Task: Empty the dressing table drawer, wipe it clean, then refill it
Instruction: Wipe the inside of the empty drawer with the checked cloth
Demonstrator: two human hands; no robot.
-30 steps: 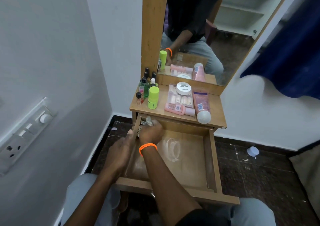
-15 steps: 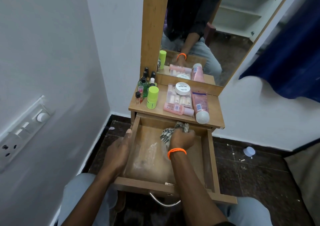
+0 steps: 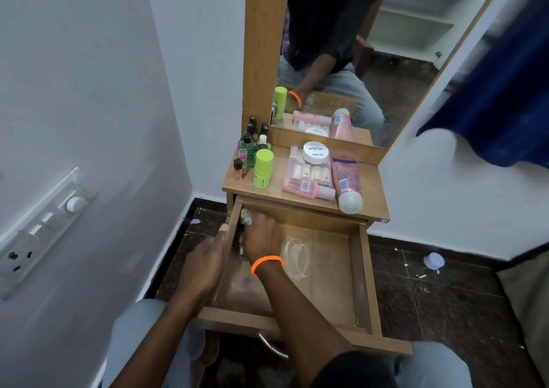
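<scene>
The wooden drawer (image 3: 364, 274) of the dressing table is pulled out, and its bottom shows pale smeared streaks. My right hand (image 3: 261, 236), with an orange band at the wrist, presses a crumpled cloth (image 3: 246, 217) into the drawer's far left corner. Most of the cloth is hidden under the fingers. My left hand (image 3: 205, 265) grips the drawer's left wall from outside. On the table top (image 3: 279, 193) stand a lime green stick (image 3: 263, 169), small bottles (image 3: 248, 149), a clear case of tubes (image 3: 309, 170) with a white jar (image 3: 315, 152) on it, and two pink bottles (image 3: 346, 181) lying down.
A mirror (image 3: 356, 45) rises behind the table top. A white wall with a switch panel (image 3: 38, 233) is close on the left. A blue curtain (image 3: 505, 90) hangs at the right. A small white cap (image 3: 433, 260) and crumbs lie on the dark floor. My knees flank the drawer.
My right hand has swept the cloth from the drawer's back middle to its far left corner. My left hand stays on the left wall.
</scene>
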